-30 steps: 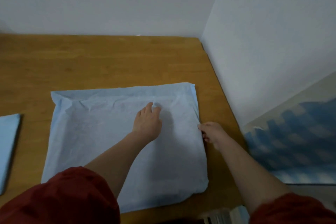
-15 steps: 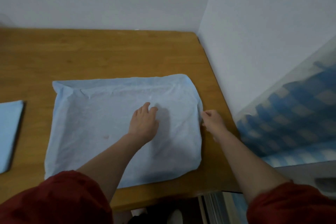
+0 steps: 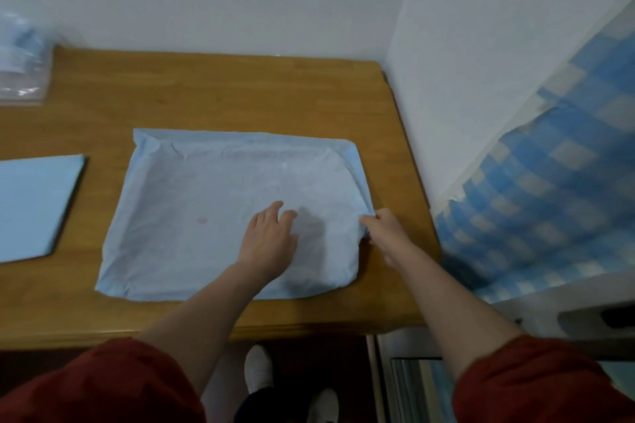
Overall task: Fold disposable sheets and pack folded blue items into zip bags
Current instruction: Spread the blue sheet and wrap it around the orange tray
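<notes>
A light blue disposable sheet (image 3: pixel 206 209) lies spread on the wooden table (image 3: pixel 240 96), its edges turned up along the far and left sides. My left hand (image 3: pixel 271 237) rests flat on the sheet right of its middle, fingers straight. My right hand (image 3: pixel 383 227) pinches the sheet's right edge, which is bunched at the fingers. A folded blue sheet (image 3: pixel 34 203) lies at the table's left edge. A clear zip bag (image 3: pixel 22 69) with blue contents sits blurred at the far left corner.
White walls close the table at the back and right. A blue checked cloth (image 3: pixel 549 203) lies beyond the table's right side. The table's front edge runs just below the sheet, with shoes (image 3: pixel 257 367) on the floor underneath.
The view has tilted down and left, showing the zip bag and the floor. My right hand has gathered the sheet's right edge slightly inward. My left hand stays on the sheet.
</notes>
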